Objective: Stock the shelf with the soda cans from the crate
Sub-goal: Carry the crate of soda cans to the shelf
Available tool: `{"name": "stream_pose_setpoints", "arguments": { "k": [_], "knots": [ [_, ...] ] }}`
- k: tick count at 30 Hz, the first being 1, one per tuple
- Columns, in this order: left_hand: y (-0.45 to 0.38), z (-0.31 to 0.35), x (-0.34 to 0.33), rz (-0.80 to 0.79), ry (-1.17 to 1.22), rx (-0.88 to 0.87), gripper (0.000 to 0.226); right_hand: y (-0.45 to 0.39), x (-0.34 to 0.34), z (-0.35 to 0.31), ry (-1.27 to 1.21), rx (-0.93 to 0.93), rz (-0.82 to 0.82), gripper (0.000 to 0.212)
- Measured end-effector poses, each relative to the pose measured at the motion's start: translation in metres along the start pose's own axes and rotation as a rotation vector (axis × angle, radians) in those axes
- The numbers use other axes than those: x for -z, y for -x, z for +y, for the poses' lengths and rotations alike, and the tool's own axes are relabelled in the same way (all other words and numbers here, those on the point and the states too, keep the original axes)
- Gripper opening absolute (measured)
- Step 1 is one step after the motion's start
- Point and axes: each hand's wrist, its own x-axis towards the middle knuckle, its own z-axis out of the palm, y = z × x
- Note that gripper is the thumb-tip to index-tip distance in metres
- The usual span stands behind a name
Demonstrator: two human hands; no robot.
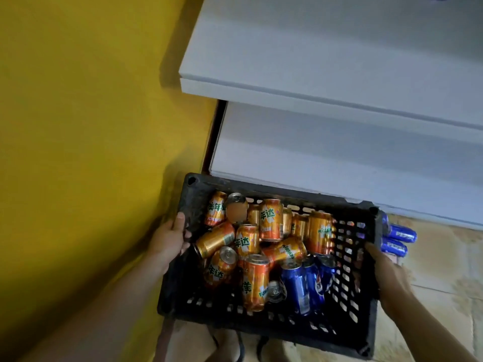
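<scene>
Black crate (347,259) nearest, gripped at both short ends: left hand (172,239) curled over the left rim, right hand (389,273) clasping the right wall. Inside, orange cans (270,219) jumbled in a heap, blue cans (296,288) beside them. More blue cans (398,237) on the floor (441,259) just outside. White shelf (326,56) above, bare. Likely step: positioning the crate. Next: freeing one hand, lifting a can to the shelf.

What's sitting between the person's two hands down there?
In the head view, the black crate spans the gap: the left hand grips its left rim, the right hand its right wall. Inside lie jumbled orange cans and a few blue cans.
</scene>
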Motion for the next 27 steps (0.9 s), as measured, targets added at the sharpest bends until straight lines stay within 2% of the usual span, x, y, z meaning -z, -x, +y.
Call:
{"name": "stream_pose_setpoints", "arguments": {
  "k": [4,9,17,27],
  "knots": [
    [-0.058,-0.013,-0.021,0.001,-0.066,-0.024,0.049,-0.041,-0.037,0.018,0.006,-0.006,-0.009,0.06],
    [-0.117,-0.032,-0.044,0.01,-0.097,-0.056,0.05,-0.088,-0.075,0.033,-0.036,-0.031,0.007,0.066],
    [-0.168,-0.053,-0.065,0.036,-0.115,-0.054,0.052,-0.138,-0.11,0.038,-0.052,-0.014,-0.044,0.055],
    [-0.191,-0.041,-0.08,0.052,-0.099,-0.058,0.053,-0.174,-0.127,0.031,-0.033,-0.047,-0.022,0.051]
  ]
}}
